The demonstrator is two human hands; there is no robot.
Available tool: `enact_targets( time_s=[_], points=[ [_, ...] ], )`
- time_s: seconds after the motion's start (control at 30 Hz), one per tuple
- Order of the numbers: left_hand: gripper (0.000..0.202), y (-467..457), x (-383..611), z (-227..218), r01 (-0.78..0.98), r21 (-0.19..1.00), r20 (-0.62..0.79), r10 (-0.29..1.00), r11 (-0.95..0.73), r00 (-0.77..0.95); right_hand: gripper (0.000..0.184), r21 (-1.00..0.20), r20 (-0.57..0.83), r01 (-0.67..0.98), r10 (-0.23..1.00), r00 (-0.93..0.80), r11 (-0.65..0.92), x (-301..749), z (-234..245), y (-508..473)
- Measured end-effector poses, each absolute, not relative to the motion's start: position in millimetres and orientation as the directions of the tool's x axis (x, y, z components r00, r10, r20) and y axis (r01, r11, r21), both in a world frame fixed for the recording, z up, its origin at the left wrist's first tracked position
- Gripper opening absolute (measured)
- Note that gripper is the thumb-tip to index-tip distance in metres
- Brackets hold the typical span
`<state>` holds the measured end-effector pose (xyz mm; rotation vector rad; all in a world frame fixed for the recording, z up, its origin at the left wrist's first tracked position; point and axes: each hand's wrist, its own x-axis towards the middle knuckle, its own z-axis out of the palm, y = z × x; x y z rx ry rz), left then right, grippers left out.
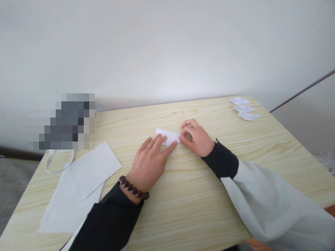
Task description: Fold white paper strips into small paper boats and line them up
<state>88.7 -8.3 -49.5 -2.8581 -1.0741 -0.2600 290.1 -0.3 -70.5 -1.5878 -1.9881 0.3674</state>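
Note:
A small folded piece of white paper (167,135) lies near the middle of the light wooden table (199,195). My left hand (150,162), with a dark bead bracelet on the wrist, lies flat with its fingers stretched out and pressing on the paper's near edge. My right hand (196,137) is curled at the paper's right end, its thumb and fingertips pinching that end. Both sleeves are dark at the cuff.
Two larger white sheets (78,184) lie overlapping at the table's left front, beside a thin looped cord (59,164). Three small folded paper pieces (244,108) sit at the far right corner. A pale wall stands right behind the table.

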Motion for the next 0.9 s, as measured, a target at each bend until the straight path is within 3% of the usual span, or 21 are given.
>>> enact_targets(
  time_s=[0.53, 0.67, 0.9],
  points=[
    [0.045, -11.5, 93.3, -50.1, 0.666, -0.027, 0.176, 0.652, -0.745, 0.737, 0.004, -0.550, 0.305, 0.765, 0.933, -0.189, 0.335, 293.4, -75.3, 0.2],
    [0.046, -11.7, 93.4, -50.6, 0.670, -0.040, 0.185, 0.654, -0.741, 0.734, 0.021, -0.594, 0.298, 0.732, 0.936, -0.186, 0.334, 295.2, -75.9, -0.8],
    [0.044, -11.8, 91.9, -51.0, 0.671, -0.045, 0.196, 0.652, -0.740, 0.733, 0.028, -0.718, 0.210, 0.615, 0.943, -0.257, 0.327, 310.8, -66.9, 2.6]
  ],
)
